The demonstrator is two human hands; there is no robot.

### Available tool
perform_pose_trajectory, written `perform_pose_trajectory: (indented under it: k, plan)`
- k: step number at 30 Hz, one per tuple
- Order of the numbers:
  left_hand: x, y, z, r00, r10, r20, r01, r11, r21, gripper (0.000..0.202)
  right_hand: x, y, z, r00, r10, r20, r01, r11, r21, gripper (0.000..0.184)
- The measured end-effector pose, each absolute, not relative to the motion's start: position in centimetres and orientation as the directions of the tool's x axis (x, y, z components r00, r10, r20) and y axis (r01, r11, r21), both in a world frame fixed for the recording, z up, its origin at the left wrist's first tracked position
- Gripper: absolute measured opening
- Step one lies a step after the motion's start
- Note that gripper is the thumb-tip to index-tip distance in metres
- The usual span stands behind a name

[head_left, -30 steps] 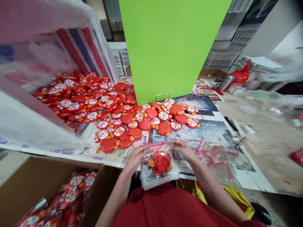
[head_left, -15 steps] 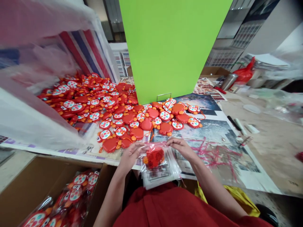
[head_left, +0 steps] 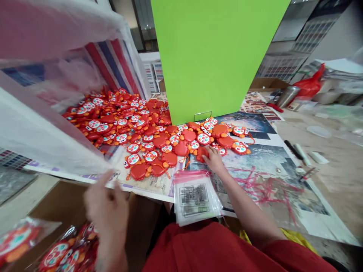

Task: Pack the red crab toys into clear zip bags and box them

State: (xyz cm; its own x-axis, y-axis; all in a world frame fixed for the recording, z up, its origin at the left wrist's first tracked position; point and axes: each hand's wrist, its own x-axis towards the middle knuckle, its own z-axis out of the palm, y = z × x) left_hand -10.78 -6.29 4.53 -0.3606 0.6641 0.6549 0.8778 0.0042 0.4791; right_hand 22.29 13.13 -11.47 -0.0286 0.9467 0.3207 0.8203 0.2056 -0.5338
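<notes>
My right hand (head_left: pixel 213 159) reaches forward over the table and its fingers close on a red crab-shaped toy (head_left: pixel 202 152) at the near edge of a large heap of the same toys (head_left: pixel 127 121). Just in front of me lies a stack of clear zip bags (head_left: pixel 195 198) with pink seals, nothing inside the top one. My left hand (head_left: pixel 106 206) is blurred, fingers spread and holding nothing, above a cardboard box (head_left: pixel 56 196) at lower left. The box holds several bagged toys (head_left: pixel 65 257). Another bagged toy (head_left: pixel 15 238) is at the far left edge.
A tall green board (head_left: pixel 215 56) stands behind the heap on a wire stand (head_left: pixel 202 113). A big translucent plastic sack (head_left: pixel 42 132) spills the toys at left. Pink strips (head_left: pixel 261 185), pens (head_left: pixel 295 149), a metal cup (head_left: pixel 286 96) and a red bag (head_left: pixel 309 85) are at right.
Both hands held a bag with a toy over the stack. Now my left hand has swung left over the box with nothing in it, and my right hand has reached to the heap.
</notes>
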Motion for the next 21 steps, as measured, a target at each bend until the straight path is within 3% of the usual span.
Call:
perform_pose_trajectory:
  k: [3, 5, 7, 10, 13, 17, 21]
  plan:
    - [-5.9, -2.7, 0.2, 0.022, 0.896, 0.443, 0.871, -0.235, 0.432, 0.025, 22.0, 13.3, -12.3, 0.04, 0.966, 0.255, 0.858, 0.097, -0.504, 0.065]
    - [-2.7, -0.8, -2.8, 0.21, 0.937, 0.279, 0.842, -0.318, 0.435, 0.026, 22.5, 13.2, -12.5, 0.079, 0.965, 0.249, 0.861, 0.06, -0.505, 0.078]
    - [-0.1, 0.3, -5.2, 0.294, 0.941, 0.168, 0.847, -0.338, 0.412, 0.025, 23.2, 12.9, -12.5, 0.097, 0.964, 0.249, 0.865, 0.042, -0.5, 0.085]
    - [2.5, 1.3, -7.3, 0.3, 0.95, 0.091, 0.9, -0.313, 0.302, 0.021, 24.2, 12.5, -12.1, 0.041, 0.971, 0.234, 0.878, 0.077, -0.473, 0.072]
    - [3.7, 1.9, -8.2, 0.246, 0.964, 0.102, 0.949, -0.261, 0.179, 0.02, 24.1, 12.2, -11.7, 0.019, 0.976, 0.217, 0.867, 0.092, -0.489, 0.062]
    - [4.1, 2.4, -8.9, 0.228, 0.966, 0.12, 0.963, -0.242, 0.118, 0.02, 22.6, 12.7, -11.5, 0.035, 0.972, 0.233, 0.832, 0.101, -0.545, 0.067]
    - [4.4, 2.5, -9.5, 0.227, 0.968, 0.108, 0.957, -0.243, 0.162, 0.016, 21.5, 13.7, -11.8, 0.069, 0.975, 0.213, 0.754, 0.089, -0.65, 0.084]
